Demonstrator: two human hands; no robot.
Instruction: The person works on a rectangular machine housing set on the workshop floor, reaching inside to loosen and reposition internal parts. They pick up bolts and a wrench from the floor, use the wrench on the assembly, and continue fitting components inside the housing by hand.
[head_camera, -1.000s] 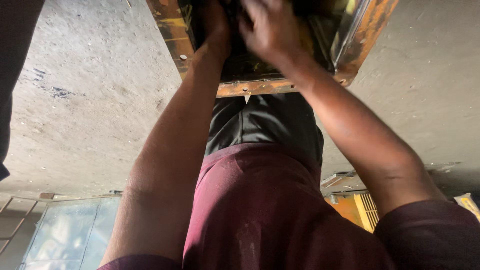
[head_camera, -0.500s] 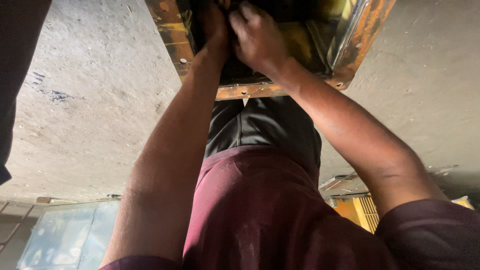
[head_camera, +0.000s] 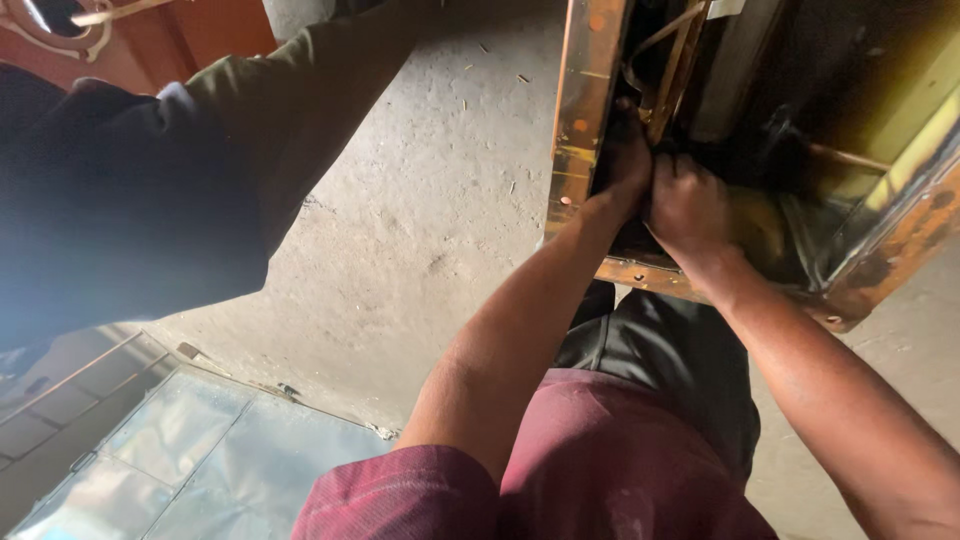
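The floor (head_camera: 420, 230) is filling the middle of the frame, grey and dusty. At the upper left another person's dark sleeve (head_camera: 130, 200) is reaching across. At the upper right a rusty metal frame (head_camera: 585, 130) is lying on the floor, open side up, so both arms are going down into it. Shiny sheets (head_camera: 180, 460) are lying at the lower left. The left hand (head_camera: 625, 170) and the right hand (head_camera: 690, 205) are pressing side by side, fingers curled on something dark inside; I cannot tell what.
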